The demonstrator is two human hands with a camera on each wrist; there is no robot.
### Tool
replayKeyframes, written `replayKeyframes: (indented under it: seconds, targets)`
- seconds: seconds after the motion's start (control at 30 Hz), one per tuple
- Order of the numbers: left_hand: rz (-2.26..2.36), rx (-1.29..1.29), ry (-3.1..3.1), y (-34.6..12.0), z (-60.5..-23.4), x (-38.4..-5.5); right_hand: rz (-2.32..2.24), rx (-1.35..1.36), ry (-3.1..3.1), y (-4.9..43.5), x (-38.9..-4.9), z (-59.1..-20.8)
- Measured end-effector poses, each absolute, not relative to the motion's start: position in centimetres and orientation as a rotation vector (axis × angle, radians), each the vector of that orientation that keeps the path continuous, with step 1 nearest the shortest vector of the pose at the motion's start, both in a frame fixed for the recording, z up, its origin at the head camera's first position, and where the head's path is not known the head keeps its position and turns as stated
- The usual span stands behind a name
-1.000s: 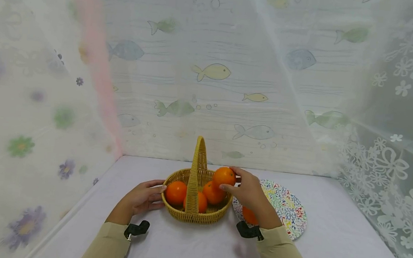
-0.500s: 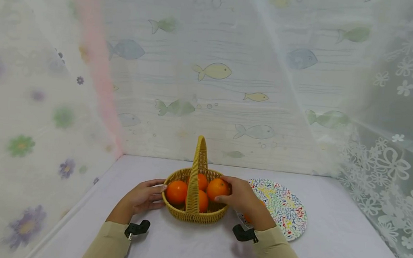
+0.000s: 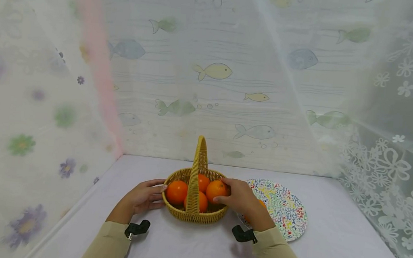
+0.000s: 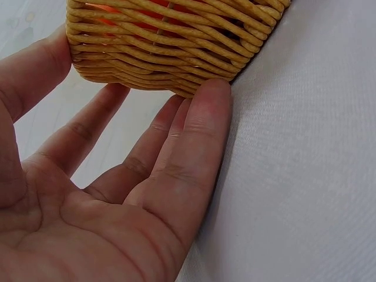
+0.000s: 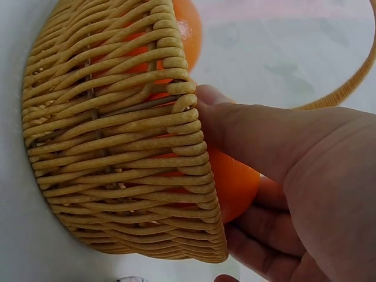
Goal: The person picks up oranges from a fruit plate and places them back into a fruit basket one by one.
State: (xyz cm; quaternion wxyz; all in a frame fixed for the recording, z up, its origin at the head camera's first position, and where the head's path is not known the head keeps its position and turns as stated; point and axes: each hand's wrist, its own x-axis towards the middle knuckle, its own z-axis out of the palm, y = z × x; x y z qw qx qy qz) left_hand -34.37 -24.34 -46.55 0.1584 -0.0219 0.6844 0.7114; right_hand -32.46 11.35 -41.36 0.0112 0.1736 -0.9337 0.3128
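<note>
A yellow wicker basket (image 3: 199, 217) with a tall handle stands in the middle of the table. My left hand (image 3: 145, 197) touches its left end; in the left wrist view the extended fingers (image 4: 200, 123) meet the woven wall (image 4: 170, 53). Inside, one orange (image 3: 177, 192) lies left of the handle, and two more, a front orange (image 3: 202, 202) and a back orange (image 3: 203, 182), sit partly behind it. At the basket's right end my right hand (image 3: 242, 198) holds another orange (image 3: 216, 190) between thumb and fingers, down inside the rim, as the right wrist view confirms.
Right of the basket lies a round plate (image 3: 287, 208) with a multicoloured pattern. An orange (image 3: 261, 203) on it is mostly hidden behind the right forearm. A fish-print curtain (image 3: 208, 105) hangs along the table's back edge, with floral sheets at both sides.
My right hand has lowered its orange from above the rim into the right end of the basket. Another orange inside now shows farther back, behind the handle. The left hand has stayed put.
</note>
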Motion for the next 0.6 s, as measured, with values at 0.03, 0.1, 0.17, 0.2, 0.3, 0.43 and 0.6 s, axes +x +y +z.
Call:
replayKeyframes:
  seconds: [0.03, 0.1, 0.17, 0.2, 0.3, 0.43, 0.6]
  targets:
    - [2.034, -0.064, 1.958, -24.33, -46.54, -34.34, 0.977, 0.543, -2.914, 11.34, -32.44, -41.35]
    - [2.035, -0.068, 1.960, -24.33, -46.55, -34.33, 0.980, 0.547, -2.916, 11.32, -32.43, -41.36]
    - [2.033, -0.064, 1.962, -24.35, -46.57, -34.31, 0.968, 0.553, -2.913, 11.31, -32.46, -41.42]
    - [2.033, -0.062, 1.963, -24.36, -46.58, -34.31, 0.965, 0.552, -2.910, 11.31, -32.48, -41.46]
    - [2.032, -0.059, 1.964, -24.37, -46.61, -34.31, 0.933, 0.561, -2.897, 11.31, -32.51, -41.60]
    - [2.026, -0.065, 1.967, -24.32, -46.57, -34.29, 0.889, 0.555, -2.883, 11.29, -32.43, -41.65]
    - [2.026, -0.072, 1.962, -24.32, -46.60, -34.32, 0.861, 0.534, -2.878, 11.25, -32.36, -41.66]
